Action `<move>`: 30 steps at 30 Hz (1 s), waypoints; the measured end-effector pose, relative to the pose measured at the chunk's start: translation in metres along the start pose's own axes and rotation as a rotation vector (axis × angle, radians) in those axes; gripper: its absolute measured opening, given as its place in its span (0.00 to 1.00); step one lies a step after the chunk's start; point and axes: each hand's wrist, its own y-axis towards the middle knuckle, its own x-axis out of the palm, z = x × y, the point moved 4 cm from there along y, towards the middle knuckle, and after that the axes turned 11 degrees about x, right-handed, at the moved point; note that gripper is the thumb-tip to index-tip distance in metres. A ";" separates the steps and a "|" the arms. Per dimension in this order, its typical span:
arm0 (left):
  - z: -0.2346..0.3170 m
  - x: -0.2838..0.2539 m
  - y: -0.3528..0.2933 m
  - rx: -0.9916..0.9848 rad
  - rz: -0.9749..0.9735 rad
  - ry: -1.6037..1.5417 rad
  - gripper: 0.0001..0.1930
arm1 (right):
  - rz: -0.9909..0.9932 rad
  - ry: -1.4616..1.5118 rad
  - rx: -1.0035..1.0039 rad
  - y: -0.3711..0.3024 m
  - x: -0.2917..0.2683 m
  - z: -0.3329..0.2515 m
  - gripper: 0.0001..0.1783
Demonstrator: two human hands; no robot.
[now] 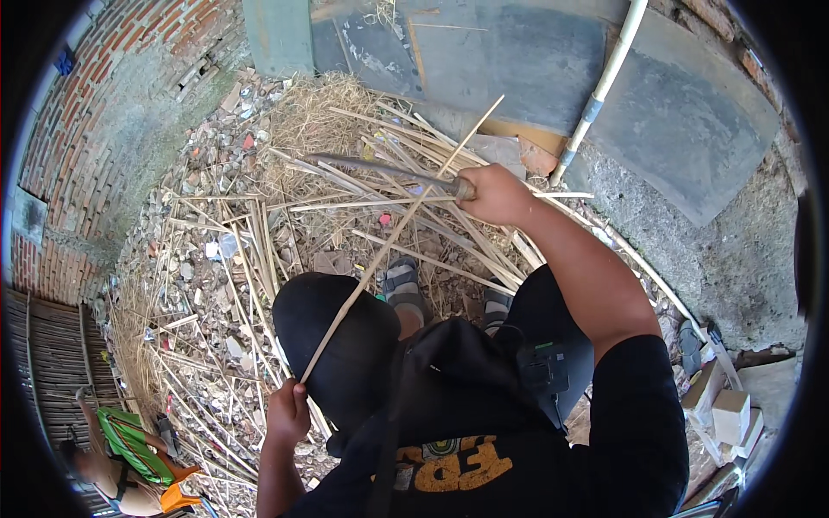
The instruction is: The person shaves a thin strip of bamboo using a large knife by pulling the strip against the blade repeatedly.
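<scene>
The right arm (591, 276) bends at the elbow and reaches up, with the right hand (495, 194) wrapped tight around a knife (384, 166) handle. The long blade points left. The left hand (287, 413) is down low, its fingers pinched on the bottom end of a thin bamboo strip (380, 259). The strip slants up to the right, past the black cap (363, 363), and crosses the blade. I can't tell if they touch.

Orange letters (464, 470) are on the back of the black shirt (639, 432), upside down.

More bamboo strips (471, 233) lie in a messy heap around the sandals (403, 289), on stony ground. Dry grass (324, 108) is behind them. A white pipe (615, 65) leans near the gray boards. A brick wall (73, 155) is on the left. The cap hides some ground.
</scene>
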 end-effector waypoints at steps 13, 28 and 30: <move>-0.004 0.000 -0.004 -0.024 -0.008 -0.038 0.22 | -0.027 -0.056 -0.045 -0.008 -0.003 -0.029 0.11; -0.016 0.004 -0.002 -0.107 -0.052 -0.159 0.25 | -0.173 -0.086 -0.097 -0.009 0.008 -0.028 0.12; -0.019 0.003 0.004 -0.107 -0.057 -0.231 0.26 | -0.116 -0.005 0.002 0.004 0.002 0.001 0.12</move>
